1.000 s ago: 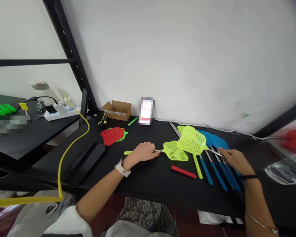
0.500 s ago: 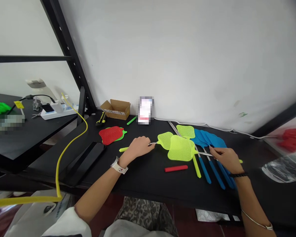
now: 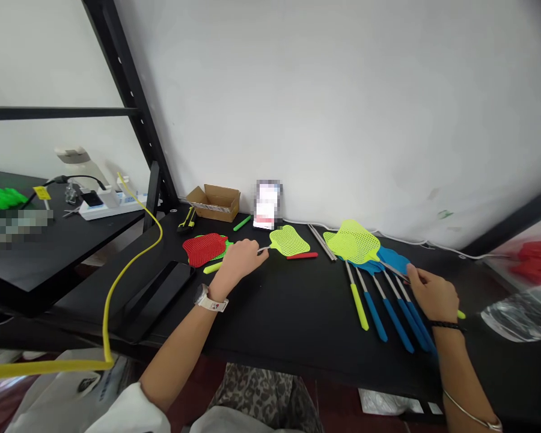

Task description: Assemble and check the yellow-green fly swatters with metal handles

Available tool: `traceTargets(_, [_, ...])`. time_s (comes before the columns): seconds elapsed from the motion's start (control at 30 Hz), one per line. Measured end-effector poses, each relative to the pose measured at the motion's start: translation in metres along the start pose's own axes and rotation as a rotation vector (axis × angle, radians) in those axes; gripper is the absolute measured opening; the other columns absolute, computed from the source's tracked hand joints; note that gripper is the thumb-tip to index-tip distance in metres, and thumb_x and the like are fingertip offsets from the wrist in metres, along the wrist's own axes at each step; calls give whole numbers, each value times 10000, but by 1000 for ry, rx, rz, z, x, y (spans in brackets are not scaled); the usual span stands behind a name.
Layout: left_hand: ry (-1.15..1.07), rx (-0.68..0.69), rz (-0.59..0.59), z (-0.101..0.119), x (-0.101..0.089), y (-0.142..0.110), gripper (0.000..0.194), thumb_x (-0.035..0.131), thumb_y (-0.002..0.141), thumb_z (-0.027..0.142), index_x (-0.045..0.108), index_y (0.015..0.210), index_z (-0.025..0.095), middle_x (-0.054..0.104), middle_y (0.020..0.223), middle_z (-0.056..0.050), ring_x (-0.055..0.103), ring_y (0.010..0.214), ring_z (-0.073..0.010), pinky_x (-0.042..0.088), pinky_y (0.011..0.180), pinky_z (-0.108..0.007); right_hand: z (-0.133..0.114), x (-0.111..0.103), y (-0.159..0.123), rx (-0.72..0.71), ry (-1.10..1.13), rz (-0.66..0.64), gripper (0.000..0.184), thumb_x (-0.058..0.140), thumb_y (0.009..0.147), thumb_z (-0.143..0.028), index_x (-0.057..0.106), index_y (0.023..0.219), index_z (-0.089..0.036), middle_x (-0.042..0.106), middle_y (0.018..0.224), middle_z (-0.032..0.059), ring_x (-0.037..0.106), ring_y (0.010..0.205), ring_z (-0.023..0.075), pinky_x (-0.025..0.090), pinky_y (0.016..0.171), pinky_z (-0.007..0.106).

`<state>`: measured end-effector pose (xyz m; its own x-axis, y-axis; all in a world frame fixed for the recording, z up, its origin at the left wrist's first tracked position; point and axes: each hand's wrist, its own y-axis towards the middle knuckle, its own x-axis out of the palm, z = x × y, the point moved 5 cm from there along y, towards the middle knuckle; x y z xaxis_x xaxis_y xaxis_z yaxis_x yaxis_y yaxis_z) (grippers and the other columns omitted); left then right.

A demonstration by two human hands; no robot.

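My left hand (image 3: 237, 261) is closed around the handle of a yellow-green fly swatter (image 3: 289, 241), its head raised just above the black table (image 3: 288, 313). A red handle sleeve (image 3: 302, 255) lies under that head. My right hand (image 3: 430, 292) grips the metal shaft of a second yellow-green swatter (image 3: 355, 242), whose head hovers over a row of blue swatters (image 3: 390, 260) with blue handles. Another yellow-green swatter (image 3: 357, 294) lies at the left of that row. A red swatter head (image 3: 204, 248) rests on a green one just left of my left hand.
A small open cardboard box (image 3: 215, 201) and a green handle sleeve (image 3: 242, 223) sit by the wall. A black tray (image 3: 155, 296) lies at the table's left, with a yellow cable (image 3: 117, 276) looping over it. Metal rods (image 3: 322, 240) lie near the wall. A power strip (image 3: 108, 206) sits on the left bench.
My left hand moved its swatter away toward the wall and leftward, over the red sleeve. My right hand lifted its swatter and carried it right, over the blue row.
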<state>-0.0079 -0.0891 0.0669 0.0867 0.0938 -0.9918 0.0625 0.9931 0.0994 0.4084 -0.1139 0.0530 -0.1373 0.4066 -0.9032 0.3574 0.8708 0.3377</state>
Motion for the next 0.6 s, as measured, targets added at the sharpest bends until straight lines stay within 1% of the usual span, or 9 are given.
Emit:
traceTargets(0.07, [10, -34, 4, -2, 2, 1, 448, 332, 841, 435, 646, 841, 114, 634, 815, -145, 614, 818, -271, 459, 689, -331, -6, 8, 1, -77, 41, -22, 417, 347, 871, -491, 583, 711, -187, 576, 668, 52, 494, 609, 193, 288, 517, 262])
traceTargets(0.13, [21, -53, 1, -4, 5, 3, 426, 342, 839, 405, 645, 859, 106, 634, 824, -154, 616, 825, -276, 461, 685, -333, -19, 17, 3, -195, 129, -45, 363, 364, 871, -475, 572, 824, -182, 597, 737, 52, 536, 666, 198, 328, 534, 253])
traceTargets(0.2, [27, -52, -10, -4, 10, 4, 412, 349, 840, 385, 646, 863, 100, 636, 827, -158, 620, 823, -275, 462, 682, -327, -40, 26, 6, -331, 219, -62, 341, 366, 881, -448, 551, 956, -172, 611, 831, 65, 565, 732, 201, 373, 566, 249])
traceTargets(0.27, [28, -43, -10, -4, 13, 5, 405, 350, 842, 370, 647, 861, 96, 637, 822, -160, 624, 816, -276, 463, 679, -327, -66, 33, 9, -469, 252, -47, 349, 342, 903, -423, 541, 1021, -162, 612, 914, 80, 575, 799, 202, 408, 608, 255])
traceTargets(0.33, [30, -46, 2, -4, 15, 5, 398, 352, 840, 359, 648, 853, 94, 637, 815, -159, 626, 809, -280, 466, 673, -334, -94, 38, 11, -601, 215, 0, 343, 322, 921, -390, 560, 1029, -167, 606, 995, 84, 569, 885, 207, 426, 634, 260])
traceTargets(0.43, [22, -61, 26, -6, 14, 5, 396, 358, 837, 366, 648, 846, 96, 637, 807, -156, 626, 805, -284, 469, 663, -339, -122, 47, 13, -714, 136, 41, 343, 326, 929, -369, 613, 959, -182, 623, 942, 68, 581, 846, 198, 421, 563, 251])
traceTargets(0.5, [18, -73, 38, -9, 10, 4, 390, 359, 834, 364, 645, 845, 99, 635, 804, -156, 624, 808, -287, 468, 666, -345, -129, 51, 12, -762, 106, 58, 363, 323, 935, -378, 633, 941, -189, 627, 897, 62, 584, 813, 194, 409, 514, 246])
traceTargets(0.6, [-13, -77, 1, -14, 4, 1, 386, 358, 827, 380, 634, 840, 111, 633, 812, -155, 621, 809, -290, 464, 672, -354, -122, 54, 10, -795, 76, 76, 397, 305, 941, -398, 646, 961, -197, 628, 888, 64, 587, 821, 203, 420, 509, 253])
